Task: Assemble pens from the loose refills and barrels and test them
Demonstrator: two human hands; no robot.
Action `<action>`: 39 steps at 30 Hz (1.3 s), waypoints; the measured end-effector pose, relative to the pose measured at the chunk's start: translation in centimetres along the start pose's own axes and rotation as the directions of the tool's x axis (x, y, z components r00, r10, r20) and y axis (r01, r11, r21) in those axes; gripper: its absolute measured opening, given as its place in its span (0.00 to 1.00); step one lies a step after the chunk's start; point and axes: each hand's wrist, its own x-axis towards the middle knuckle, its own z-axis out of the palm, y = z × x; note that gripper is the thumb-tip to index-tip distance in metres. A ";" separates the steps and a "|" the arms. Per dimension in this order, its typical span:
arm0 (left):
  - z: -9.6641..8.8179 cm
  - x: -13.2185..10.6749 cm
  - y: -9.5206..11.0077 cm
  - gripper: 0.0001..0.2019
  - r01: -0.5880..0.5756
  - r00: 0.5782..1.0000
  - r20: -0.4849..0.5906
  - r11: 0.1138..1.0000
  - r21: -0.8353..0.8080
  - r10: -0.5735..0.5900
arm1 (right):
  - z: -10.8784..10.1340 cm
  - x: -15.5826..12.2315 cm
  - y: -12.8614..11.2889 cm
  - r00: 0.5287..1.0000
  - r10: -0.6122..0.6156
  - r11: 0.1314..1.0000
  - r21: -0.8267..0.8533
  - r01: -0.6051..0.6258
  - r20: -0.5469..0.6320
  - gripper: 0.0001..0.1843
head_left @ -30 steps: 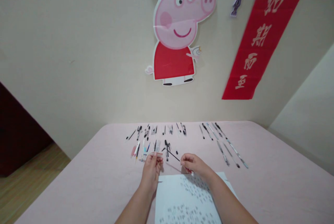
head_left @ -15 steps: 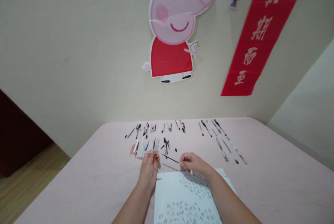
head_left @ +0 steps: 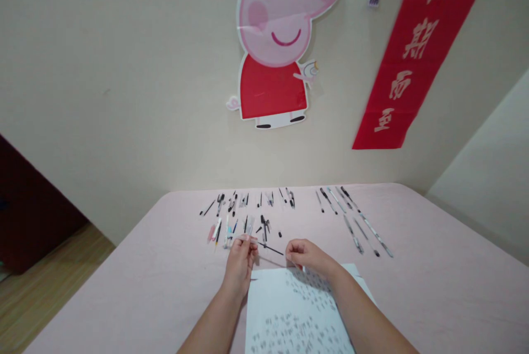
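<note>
My left hand is closed, pinching a clear pen barrel that lies nearly level above the table. My right hand is closed on the right end of a thin black pen refill. The refill's left end meets the open end of the barrel; how far it sits inside I cannot make out. Below both hands lies a white sheet of paper covered in handwriting, partly hidden by my right forearm. A small black pen cap rests on the cloth just beyond the hands.
Pen parts lie in small groups in two rows beyond my hands. Several whole pens lie at the back right. A pink cloth covers the table, which meets a wall carrying a pig cutout and a red banner.
The refill's left end has come closer to the barrel, and less of the refill shows between my hands. The whole view has shifted slightly.
</note>
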 end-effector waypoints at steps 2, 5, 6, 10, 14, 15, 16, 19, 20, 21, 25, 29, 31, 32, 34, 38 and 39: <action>0.2 -0.1 -0.1 0.14 0.012 0.999 0.032 1.000 0.023 -0.013 | 0.1 0.0 -0.1 1.000 -0.001 1.000 0.005 0.001 -0.007 0.08; 0.3 -0.4 -0.4 0.16 0.016 0.994 0.105 0.996 0.086 -0.025 | 0.2 0.0 -0.2 1.000 -0.020 1.000 0.018 0.021 -0.018 0.11; 0.3 -0.6 -0.6 0.17 0.017 0.990 0.140 0.993 0.115 -0.033 | 0.2 0.0 -0.2 0.999 -0.031 0.999 0.027 0.031 -0.023 0.12; 0.2 -1.0 -0.8 0.17 0.065 0.959 0.256 0.975 0.211 -0.119 | 0.3 0.1 -0.2 0.997 -0.064 0.994 0.090 0.069 -0.052 0.16; 0.3 -1.5 -0.7 0.16 0.109 0.932 0.315 0.968 0.228 -0.179 | 0.4 0.2 0.0 0.996 -0.058 0.993 0.100 0.065 -0.072 0.19; 0.4 -1.6 -0.7 0.16 0.111 0.928 0.326 0.968 0.224 -0.181 | 0.4 0.2 0.0 0.996 -0.058 0.993 0.102 0.065 -0.075 0.20; 0.5 -1.6 -0.6 0.16 0.109 0.927 0.330 0.970 0.217 -0.178 | 0.4 0.2 0.1 0.996 -0.057 0.992 0.110 0.065 -0.073 0.20; 0.6 -1.7 -0.5 0.15 0.110 0.927 0.334 0.976 0.189 -0.169 | 0.1 0.1 0.3 0.997 -0.058 0.978 0.199 0.067 -0.055 0.21; 0.7 -1.7 -0.5 0.15 0.112 0.928 0.332 0.978 0.178 -0.167 | 0.0 0.0 0.2 0.998 -0.049 0.967 0.247 0.059 -0.045 0.21; 0.7 -1.7 -0.4 0.15 0.112 0.930 0.328 0.980 0.166 -0.162 | -0.1 -0.2 0.2 0.999 -0.039 0.954 0.295 0.046 -0.030 0.21; 0.7 -1.7 -0.1 0.15 0.124 0.943 0.293 0.984 0.127 -0.157 | -0.3 -0.6 -0.2 1.000 -0.005 0.921 0.389 -0.001 0.016 0.23; 0.8 -1.8 0.2 0.15 0.155 0.940 0.291 0.984 0.094 -0.176 | 0.2 -0.4 -0.3 1.000 0.006 0.916 0.401 -0.008 0.007 0.23; 0.8 -2.0 0.3 0.15 0.169 0.933 0.306 0.981 0.093 -0.190 | 0.5 -0.3 -0.3 1.000 0.008 0.915 0.402 -0.005 -0.006 0.22; 0.8 -2.0 0.3 0.15 0.176 0.928 0.316 0.980 0.097 -0.197 | 0.7 -0.2 -0.4 1.000 0.008 0.916 0.401 -0.002 -0.012 0.22; 0.9 -2.1 0.3 0.15 0.191 0.916 0.338 0.976 0.107 -0.216 | 1.0 -0.2 -0.5 1.000 0.003 0.915 0.403 0.003 -0.016 0.21; 0.9 -2.2 0.3 0.14 0.213 0.892 0.383 0.971 0.110 -0.239 | 1.5 -0.1 -0.6 0.999 -0.039 0.903 0.428 0.027 0.020 0.22; 0.9 -2.3 0.3 0.14 0.216 0.888 0.392 0.970 0.109 -0.242 | 1.5 -0.1 -0.6 0.998 -0.055 0.901 0.433 0.038 0.028 0.22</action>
